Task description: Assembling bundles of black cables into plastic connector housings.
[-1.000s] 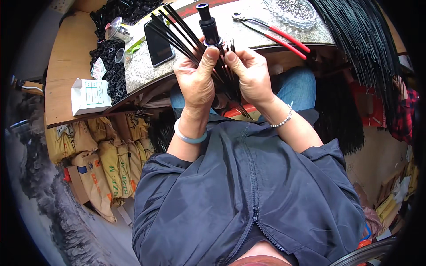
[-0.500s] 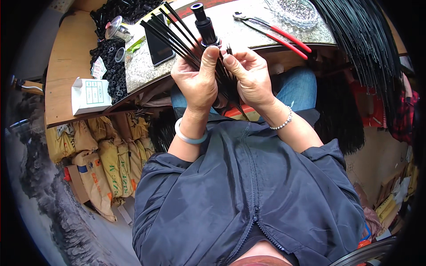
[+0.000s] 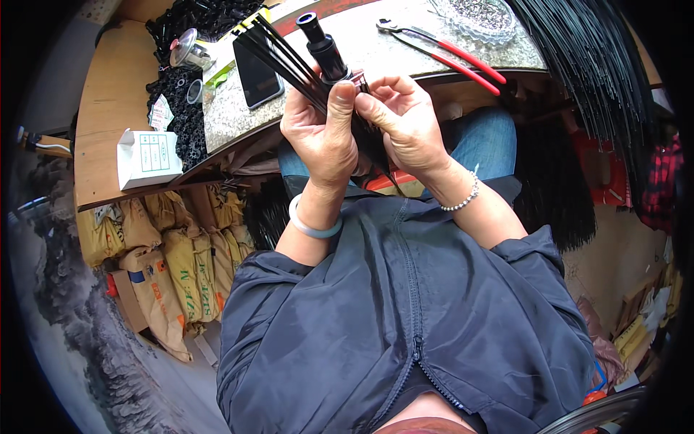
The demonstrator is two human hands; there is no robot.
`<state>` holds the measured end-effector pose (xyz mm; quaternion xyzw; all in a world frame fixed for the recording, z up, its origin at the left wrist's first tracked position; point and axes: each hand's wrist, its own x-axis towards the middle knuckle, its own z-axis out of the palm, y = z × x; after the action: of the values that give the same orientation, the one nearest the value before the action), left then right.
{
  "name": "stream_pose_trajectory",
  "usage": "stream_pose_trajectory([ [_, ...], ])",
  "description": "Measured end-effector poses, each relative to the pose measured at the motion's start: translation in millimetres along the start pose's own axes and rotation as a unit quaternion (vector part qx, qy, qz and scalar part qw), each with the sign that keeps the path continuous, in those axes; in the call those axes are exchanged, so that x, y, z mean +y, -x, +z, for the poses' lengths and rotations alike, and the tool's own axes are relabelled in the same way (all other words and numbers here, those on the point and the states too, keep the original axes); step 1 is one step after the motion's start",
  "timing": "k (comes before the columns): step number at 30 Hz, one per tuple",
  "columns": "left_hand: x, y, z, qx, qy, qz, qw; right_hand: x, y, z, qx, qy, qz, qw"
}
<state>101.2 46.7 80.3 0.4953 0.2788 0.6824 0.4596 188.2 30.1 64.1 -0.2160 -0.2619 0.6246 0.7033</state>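
Observation:
My left hand is closed round a bundle of thin black rods that look like umbrella ribs; their upper ends fan out to the upper left. A black stepped plastic tube, like an umbrella runner, stands up from the bundle above my left thumb. Close beside its lower rim, my right hand pinches with thumb and forefinger at the rods' joint ends. What exactly lies in that pinch is hidden by the fingers. Below the hands, more rods hang toward my lap.
Red-handled pliers and a clear dish of small metal pieces lie on the speckled tabletop. A phone, a white box and heaps of black plastic parts are at left. Long black rods hang at right.
The black tube and rod bundle have tilted and shifted slightly left. My right thumb and forefinger have moved a little left, closer to the tube's base.

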Motion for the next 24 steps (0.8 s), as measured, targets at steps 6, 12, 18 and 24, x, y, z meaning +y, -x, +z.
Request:
stream_pose_trajectory([
  [6,1,-2,1,-0.001,0.031,-0.016,0.999,1,1,-9,-0.045,0.0,0.024,0.999],
  [12,-3,-4,-4,-0.005,0.038,-0.02,0.999,-3,0,-3,-0.024,-0.007,0.038,0.999],
  [18,-2,-4,-6,-0.019,0.039,-0.029,0.999,-5,-4,-10,-0.064,0.047,0.054,0.995],
  [24,-11,-5,-19,-0.054,-0.01,-0.038,0.998,-1,-14,-10,-0.068,0.061,0.069,0.993],
])
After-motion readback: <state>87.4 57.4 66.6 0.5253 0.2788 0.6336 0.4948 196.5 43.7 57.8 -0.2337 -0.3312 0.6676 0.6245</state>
